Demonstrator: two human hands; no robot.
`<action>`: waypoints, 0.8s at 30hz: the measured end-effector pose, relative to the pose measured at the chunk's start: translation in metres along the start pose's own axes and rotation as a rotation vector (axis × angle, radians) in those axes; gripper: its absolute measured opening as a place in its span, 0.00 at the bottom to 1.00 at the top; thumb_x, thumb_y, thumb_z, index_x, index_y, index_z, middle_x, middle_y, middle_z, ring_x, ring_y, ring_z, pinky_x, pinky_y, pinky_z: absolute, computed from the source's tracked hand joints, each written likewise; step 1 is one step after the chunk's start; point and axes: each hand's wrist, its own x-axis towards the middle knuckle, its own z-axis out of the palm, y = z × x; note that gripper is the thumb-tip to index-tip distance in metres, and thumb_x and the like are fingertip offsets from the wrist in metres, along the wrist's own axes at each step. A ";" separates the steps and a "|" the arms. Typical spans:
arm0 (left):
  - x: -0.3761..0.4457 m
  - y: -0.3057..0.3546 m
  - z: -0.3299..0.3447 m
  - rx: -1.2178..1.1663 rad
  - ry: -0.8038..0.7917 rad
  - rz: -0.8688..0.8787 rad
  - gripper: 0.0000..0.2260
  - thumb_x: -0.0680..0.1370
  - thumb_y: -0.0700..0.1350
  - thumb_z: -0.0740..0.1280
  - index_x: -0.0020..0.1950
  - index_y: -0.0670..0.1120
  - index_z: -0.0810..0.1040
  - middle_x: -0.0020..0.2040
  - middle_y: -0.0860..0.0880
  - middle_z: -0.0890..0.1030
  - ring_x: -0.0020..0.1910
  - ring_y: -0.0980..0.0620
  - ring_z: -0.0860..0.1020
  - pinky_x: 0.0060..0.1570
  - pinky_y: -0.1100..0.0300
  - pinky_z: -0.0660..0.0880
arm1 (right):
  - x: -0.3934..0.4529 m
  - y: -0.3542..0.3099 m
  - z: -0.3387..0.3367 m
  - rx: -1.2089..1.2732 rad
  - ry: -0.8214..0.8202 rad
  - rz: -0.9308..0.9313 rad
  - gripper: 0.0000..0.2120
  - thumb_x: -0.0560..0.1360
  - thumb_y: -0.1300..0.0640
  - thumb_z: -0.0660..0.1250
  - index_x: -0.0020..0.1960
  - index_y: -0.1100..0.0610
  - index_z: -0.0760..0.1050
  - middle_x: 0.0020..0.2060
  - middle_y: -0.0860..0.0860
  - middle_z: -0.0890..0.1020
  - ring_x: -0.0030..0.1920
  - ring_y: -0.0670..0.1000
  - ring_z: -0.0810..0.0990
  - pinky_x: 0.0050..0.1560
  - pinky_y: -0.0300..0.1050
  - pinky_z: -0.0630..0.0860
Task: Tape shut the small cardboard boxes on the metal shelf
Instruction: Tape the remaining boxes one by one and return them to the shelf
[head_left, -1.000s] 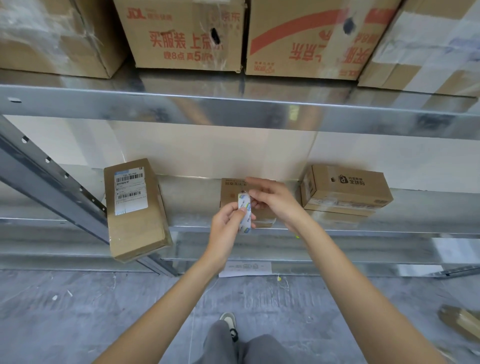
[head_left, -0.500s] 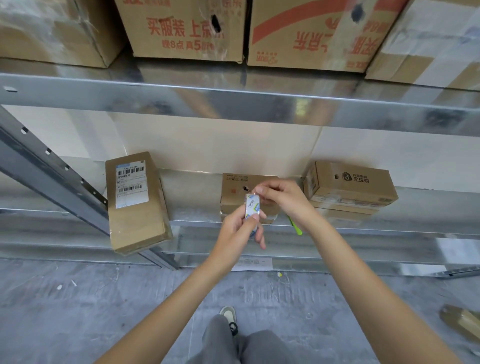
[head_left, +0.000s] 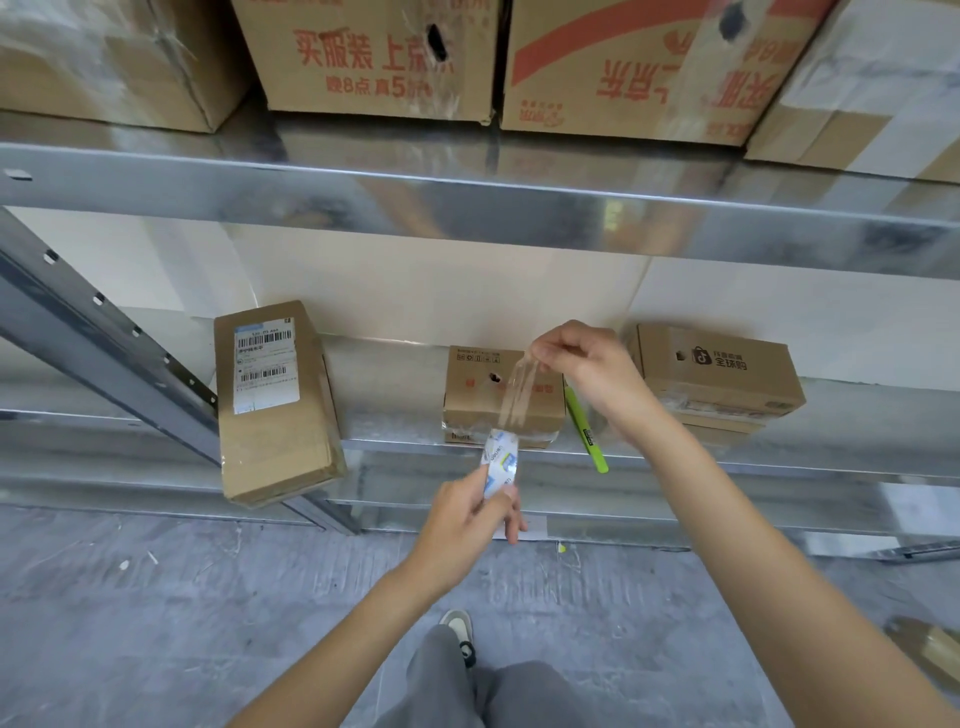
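The small cardboard box (head_left: 503, 397) sits at the front edge of the metal shelf (head_left: 831, 457), a green pen (head_left: 584, 428) just beside it. The left hand (head_left: 467, 517) grips a tape roll (head_left: 500, 462); the right hand (head_left: 584, 364) pinches the clear tape strip (head_left: 514, 395) (stretched over the box).

Grey concrete floor (head_left: 156, 597), scuffed and paint-flecked, is spreading across 6 to 9 o'clock. Cream wall (head_left: 441, 291) is showing behind the racking at 12 o'clock. Diffuse light is reflecting off the galvanised upper beam (head_left: 467, 208).
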 end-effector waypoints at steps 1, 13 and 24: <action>-0.003 -0.004 0.001 -0.008 0.005 -0.009 0.14 0.80 0.49 0.59 0.42 0.39 0.72 0.26 0.50 0.78 0.38 0.49 0.83 0.45 0.66 0.74 | 0.001 0.001 0.000 -0.025 -0.020 0.002 0.05 0.76 0.63 0.67 0.43 0.58 0.80 0.44 0.56 0.82 0.45 0.50 0.79 0.52 0.42 0.74; 0.021 -0.008 -0.002 -0.102 0.100 -0.268 0.20 0.83 0.54 0.56 0.40 0.41 0.72 0.24 0.44 0.76 0.32 0.44 0.82 0.41 0.61 0.77 | 0.040 0.008 0.010 0.064 0.033 -0.010 0.08 0.77 0.64 0.65 0.42 0.57 0.80 0.45 0.55 0.82 0.44 0.49 0.79 0.54 0.44 0.74; 0.026 0.008 0.014 -0.133 0.265 -0.294 0.12 0.83 0.43 0.58 0.42 0.41 0.71 0.22 0.47 0.74 0.29 0.47 0.82 0.29 0.67 0.72 | 0.095 0.052 0.023 -0.004 -0.038 0.083 0.08 0.77 0.60 0.64 0.43 0.55 0.81 0.43 0.46 0.84 0.46 0.48 0.81 0.44 0.39 0.71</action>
